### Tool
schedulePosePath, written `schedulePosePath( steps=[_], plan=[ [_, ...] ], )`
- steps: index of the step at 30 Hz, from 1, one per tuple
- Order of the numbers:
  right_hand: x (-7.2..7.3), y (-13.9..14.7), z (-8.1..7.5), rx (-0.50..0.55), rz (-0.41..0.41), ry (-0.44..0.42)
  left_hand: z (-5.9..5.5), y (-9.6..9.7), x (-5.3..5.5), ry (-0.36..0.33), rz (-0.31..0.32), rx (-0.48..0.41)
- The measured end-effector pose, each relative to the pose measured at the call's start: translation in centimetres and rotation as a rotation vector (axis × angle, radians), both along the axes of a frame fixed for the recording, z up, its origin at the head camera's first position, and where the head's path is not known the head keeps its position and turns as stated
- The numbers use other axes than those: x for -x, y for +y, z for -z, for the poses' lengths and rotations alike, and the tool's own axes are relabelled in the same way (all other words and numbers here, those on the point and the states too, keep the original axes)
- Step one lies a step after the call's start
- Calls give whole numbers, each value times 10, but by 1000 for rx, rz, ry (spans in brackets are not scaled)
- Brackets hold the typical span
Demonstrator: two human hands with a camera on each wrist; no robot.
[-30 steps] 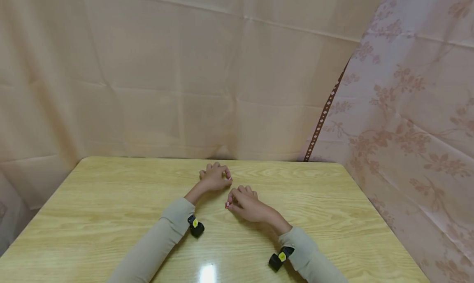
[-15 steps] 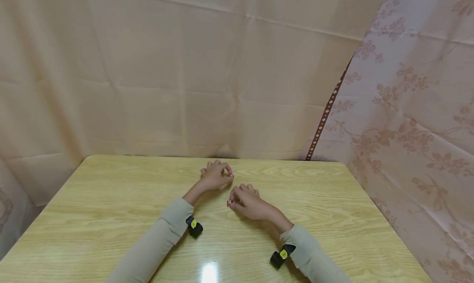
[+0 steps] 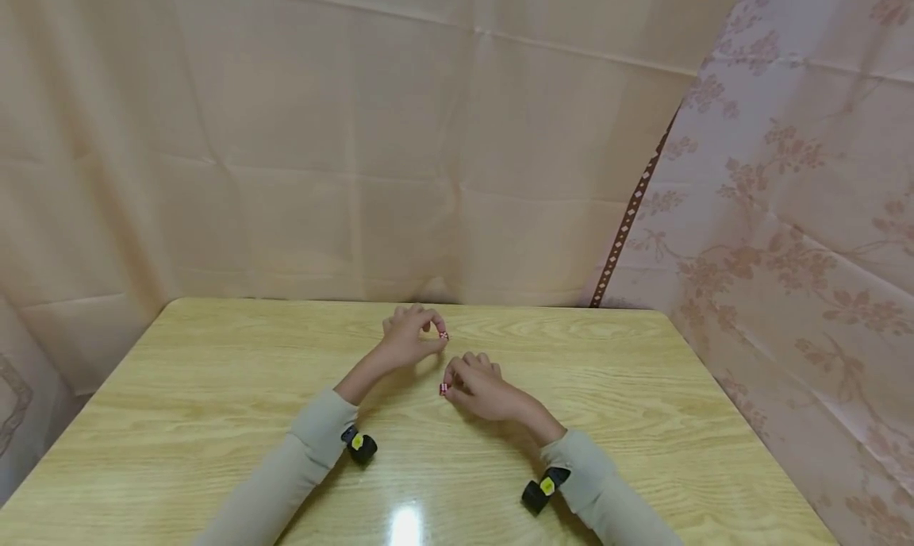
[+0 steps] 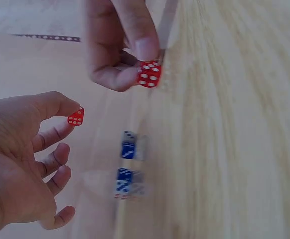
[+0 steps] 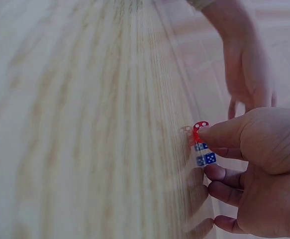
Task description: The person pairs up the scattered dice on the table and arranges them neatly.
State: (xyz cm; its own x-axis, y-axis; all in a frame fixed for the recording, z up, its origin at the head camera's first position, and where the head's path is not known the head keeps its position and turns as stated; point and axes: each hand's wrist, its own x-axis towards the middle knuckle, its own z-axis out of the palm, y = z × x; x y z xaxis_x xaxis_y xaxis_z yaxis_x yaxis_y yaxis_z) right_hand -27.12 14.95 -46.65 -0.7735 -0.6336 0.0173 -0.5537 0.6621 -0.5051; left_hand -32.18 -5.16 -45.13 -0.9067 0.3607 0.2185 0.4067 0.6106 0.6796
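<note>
In the left wrist view my left hand (image 4: 20, 154) pinches a red die (image 4: 75, 116) with white dots between thumb and index finger. The other fingers are loosely bent. My right hand (image 3: 485, 389) pinches a second red die (image 4: 149, 73) at its fingertips, near the tabletop. Several more dice rest on the table: a blue die (image 4: 128, 150) and a blur of blue and pale dice beside it. A blue die (image 5: 210, 158) also shows past my right thumb in the right wrist view. In the head view those resting dice cannot be made out.
A glossy wood-grain table (image 3: 236, 395) reflects a light near its front. Behind it hangs a beige curtain (image 3: 286, 149), and at the right a floral curtain (image 3: 785, 213). A black wrist camera (image 3: 360, 447) sits on the left cuff, and another wrist camera (image 3: 539, 494) on the right.
My left hand has shifted slightly to the left and away, still holding its red die. The right hand stays almost in place with its red die.
</note>
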Motion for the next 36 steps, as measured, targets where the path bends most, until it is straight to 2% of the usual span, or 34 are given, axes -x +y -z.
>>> schedulePosePath(
  steps=[4, 8, 17, 26, 36],
  plan=[
    [1, -1, 0, 3, 9, -9, -9, -13, -12, 47, 27, 12],
    [1, -2, 1, -6, 17, -8, -13, -24, -23, 61, 48, 37],
    [-2, -4, -1, -10, 17, -22, -9, -30, -41, 31, 104, 138],
    [-1, -2, 0, -15, 14, -8, 11, -23, -43, 12, 116, 171],
    [-1, -2, 1, -8, 23, -19, 16, -22, -44, -15, 129, 186]
  ],
)
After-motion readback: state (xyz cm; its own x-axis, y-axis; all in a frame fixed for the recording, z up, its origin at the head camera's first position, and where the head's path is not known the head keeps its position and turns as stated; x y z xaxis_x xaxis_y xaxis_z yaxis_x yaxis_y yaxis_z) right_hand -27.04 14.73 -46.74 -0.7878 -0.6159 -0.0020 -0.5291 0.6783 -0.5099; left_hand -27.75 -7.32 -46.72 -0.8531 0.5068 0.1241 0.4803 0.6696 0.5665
